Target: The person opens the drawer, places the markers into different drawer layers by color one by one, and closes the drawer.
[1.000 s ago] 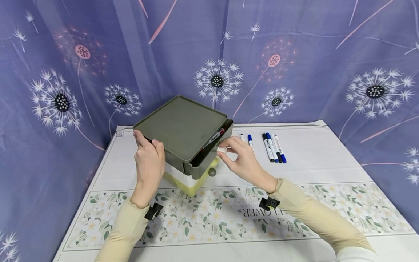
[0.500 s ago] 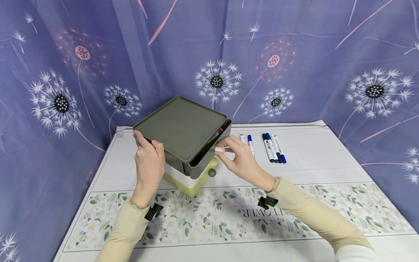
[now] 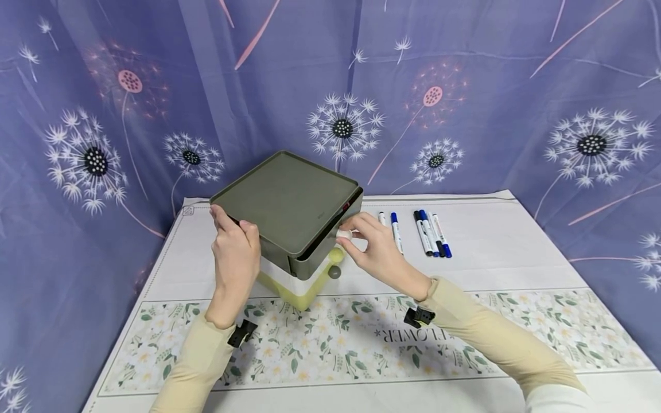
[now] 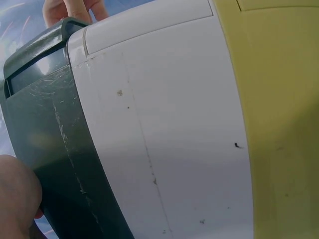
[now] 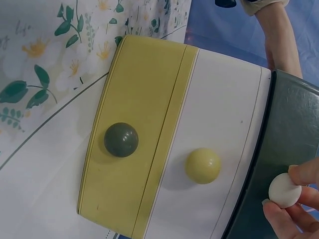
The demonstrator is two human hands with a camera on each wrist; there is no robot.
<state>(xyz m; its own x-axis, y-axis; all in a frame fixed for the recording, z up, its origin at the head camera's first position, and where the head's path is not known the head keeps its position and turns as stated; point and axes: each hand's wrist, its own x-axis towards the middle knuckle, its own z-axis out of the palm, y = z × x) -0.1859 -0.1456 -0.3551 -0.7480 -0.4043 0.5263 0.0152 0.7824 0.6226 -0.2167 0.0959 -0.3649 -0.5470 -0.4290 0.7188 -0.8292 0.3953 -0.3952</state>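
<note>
A three-tier drawer box stands at an angle on the table, with a dark green top tier [image 3: 284, 201], a white middle tier [image 4: 159, 119] and a yellow bottom tier [image 4: 284, 109]. My right hand [image 3: 377, 246] pinches the white knob [image 5: 285, 190] of the top drawer between thumb and fingers. That drawer is slightly out; a narrow gap shows a bit of a red-marked pen [image 3: 347, 205] inside. My left hand [image 3: 234, 258] rests against the box's top left edge, thumb and index finger at the rim, its other fingers hidden.
A yellow knob [image 5: 203, 166] and a dark green knob [image 5: 121, 140] mark the two lower drawers. Several markers [image 3: 432, 232] lie right of the box, with a blue-capped marker [image 3: 395, 229] nearer it. A floral strip [image 3: 335, 344] crosses the table; a purple curtain [image 3: 465, 69] hangs behind.
My right hand has moved left, pushing the top drawer inward by its knob. The gap has narrowed and less of the red-marked pen shows. My left hand has stayed in place.
</note>
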